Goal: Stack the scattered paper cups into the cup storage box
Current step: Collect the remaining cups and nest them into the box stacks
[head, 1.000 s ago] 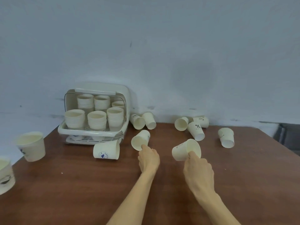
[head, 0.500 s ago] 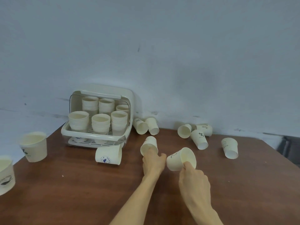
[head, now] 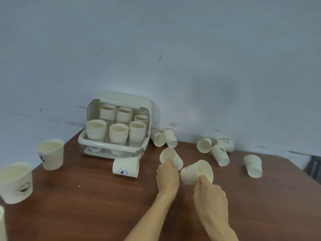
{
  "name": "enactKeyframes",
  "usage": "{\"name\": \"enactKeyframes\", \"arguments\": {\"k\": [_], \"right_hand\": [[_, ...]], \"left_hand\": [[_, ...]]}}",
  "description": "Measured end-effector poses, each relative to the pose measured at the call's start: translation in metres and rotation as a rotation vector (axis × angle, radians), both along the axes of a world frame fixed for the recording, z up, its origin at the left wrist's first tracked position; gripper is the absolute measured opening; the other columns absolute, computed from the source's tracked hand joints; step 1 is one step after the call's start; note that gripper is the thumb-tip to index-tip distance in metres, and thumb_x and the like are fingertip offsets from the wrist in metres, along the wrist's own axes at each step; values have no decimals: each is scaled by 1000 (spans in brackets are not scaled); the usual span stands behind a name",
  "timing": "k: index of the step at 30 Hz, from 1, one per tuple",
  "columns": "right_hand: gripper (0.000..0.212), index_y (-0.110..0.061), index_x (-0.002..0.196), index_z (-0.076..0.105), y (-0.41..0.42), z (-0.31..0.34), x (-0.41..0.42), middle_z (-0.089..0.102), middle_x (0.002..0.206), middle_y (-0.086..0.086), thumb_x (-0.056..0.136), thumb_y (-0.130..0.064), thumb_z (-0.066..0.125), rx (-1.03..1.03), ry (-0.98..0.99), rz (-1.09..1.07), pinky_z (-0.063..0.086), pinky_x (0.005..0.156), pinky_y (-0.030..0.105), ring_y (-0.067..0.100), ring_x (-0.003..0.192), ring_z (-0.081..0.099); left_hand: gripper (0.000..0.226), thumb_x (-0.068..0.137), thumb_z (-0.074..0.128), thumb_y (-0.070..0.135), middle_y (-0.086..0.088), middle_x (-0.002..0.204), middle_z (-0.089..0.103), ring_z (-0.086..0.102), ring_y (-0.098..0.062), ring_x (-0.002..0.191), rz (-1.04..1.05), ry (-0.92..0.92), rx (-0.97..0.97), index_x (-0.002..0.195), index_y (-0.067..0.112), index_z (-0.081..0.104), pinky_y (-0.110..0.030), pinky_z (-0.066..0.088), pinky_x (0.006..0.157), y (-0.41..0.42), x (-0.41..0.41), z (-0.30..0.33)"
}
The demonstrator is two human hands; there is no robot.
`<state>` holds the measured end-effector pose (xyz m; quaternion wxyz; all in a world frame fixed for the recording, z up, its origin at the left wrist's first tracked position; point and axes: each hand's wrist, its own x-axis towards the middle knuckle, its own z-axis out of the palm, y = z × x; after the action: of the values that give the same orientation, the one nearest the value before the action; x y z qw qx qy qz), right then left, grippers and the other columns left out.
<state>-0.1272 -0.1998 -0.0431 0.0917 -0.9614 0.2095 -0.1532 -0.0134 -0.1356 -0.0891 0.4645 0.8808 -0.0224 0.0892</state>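
Observation:
The cream cup storage box [head: 83,139] stands open at the back left of the brown table [head: 86,206], with several stacks of paper cups inside. My left hand [head: 167,176] grips a tilted white paper cup [head: 178,160] by its rim. My right hand [head: 210,197] pinches the rim of a second paper cup [head: 190,173], held just right of the first with its mouth facing me. A cup with a blue logo [head: 126,167] lies on its side in front of the box.
Two cups [head: 165,138] lie against the wall right of the box. Three more [head: 217,149] lie in a cluster at the back right, and one [head: 252,165] lies further right. Larger upright cups [head: 50,156] [head: 15,182] stand at the table's left edge.
Both hands have lifted their cups and brought them closer together. My left hand now holds the cup it was reaching for. The camera has shifted, so the scene sits lower and more to the right.

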Motion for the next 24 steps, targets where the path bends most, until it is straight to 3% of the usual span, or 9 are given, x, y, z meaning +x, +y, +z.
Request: {"name": "enactKeyframes", "arguments": {"k": [3,7,11,19,24], "right_hand": [[21,-20,110,48,13,0,3,64,90,6,97,-22,32,6,-29,19,36,62,34,31,79,55],[19,-20,105,52,39,1,12,53,75,3,96,-20,35,30,-71,42,34,61,35,29,69,42],[21,-22,108,55,68,8,27,62,78,3,95,-20,37,65,-152,107,34,60,34,26,67,42],[22,-20,106,59,108,30,60,59,69,-3,95,-19,40,86,-321,242,34,60,35,23,65,45],[23,-21,109,61,123,43,81,52,61,-4,94,-19,43,101,-379,295,37,61,37,27,66,51]], "left_hand": [[22,97,40,18,-14,92,65,59,-35,91,-17,-114,-10,103,12,60,-43,49,77,23,-6,11],[26,97,41,19,-13,86,68,61,-33,87,11,-279,-23,113,13,61,-44,48,76,64,-6,37],[22,95,44,17,-12,75,65,58,-32,74,75,-383,-25,105,11,62,-39,42,63,101,1,61],[17,94,46,21,-5,59,56,54,-30,60,183,-464,-18,82,14,55,-40,42,56,158,21,85],[18,95,45,23,-5,62,59,56,-28,62,301,-493,15,87,13,58,-40,47,56,182,37,94]]}}
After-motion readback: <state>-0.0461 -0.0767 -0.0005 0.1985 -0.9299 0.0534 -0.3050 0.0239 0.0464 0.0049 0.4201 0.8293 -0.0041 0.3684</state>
